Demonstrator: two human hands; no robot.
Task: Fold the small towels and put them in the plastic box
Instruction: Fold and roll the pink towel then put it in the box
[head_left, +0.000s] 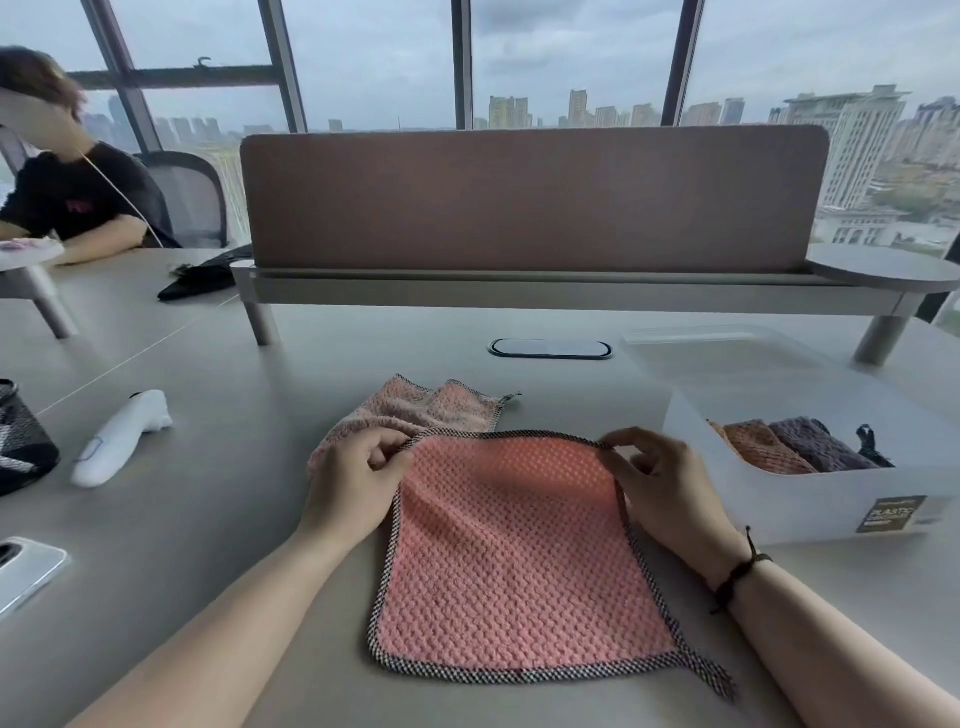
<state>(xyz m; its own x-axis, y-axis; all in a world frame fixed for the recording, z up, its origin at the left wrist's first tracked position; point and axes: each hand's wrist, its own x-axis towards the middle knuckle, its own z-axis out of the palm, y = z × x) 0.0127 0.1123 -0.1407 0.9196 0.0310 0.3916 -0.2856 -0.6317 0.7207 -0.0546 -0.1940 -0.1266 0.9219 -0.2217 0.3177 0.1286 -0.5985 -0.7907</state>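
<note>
A pink waffle towel (519, 561) with a checked border lies spread flat on the grey table in front of me. My left hand (353, 483) pinches its far left corner. My right hand (665, 483) pinches its far right corner. Behind it lies a crumpled pale pink towel (415, 410). The translucent plastic box (810, 499) stands to the right, holding a folded orange towel (763, 447) and a folded purple towel (821, 444).
The box's clear lid (717, 358) lies behind the box. A white handheld device (122, 436), a black mesh holder (23, 441) and a phone (26, 571) sit at the left. A brown desk divider (530, 202) closes the back. A person sits at the far left.
</note>
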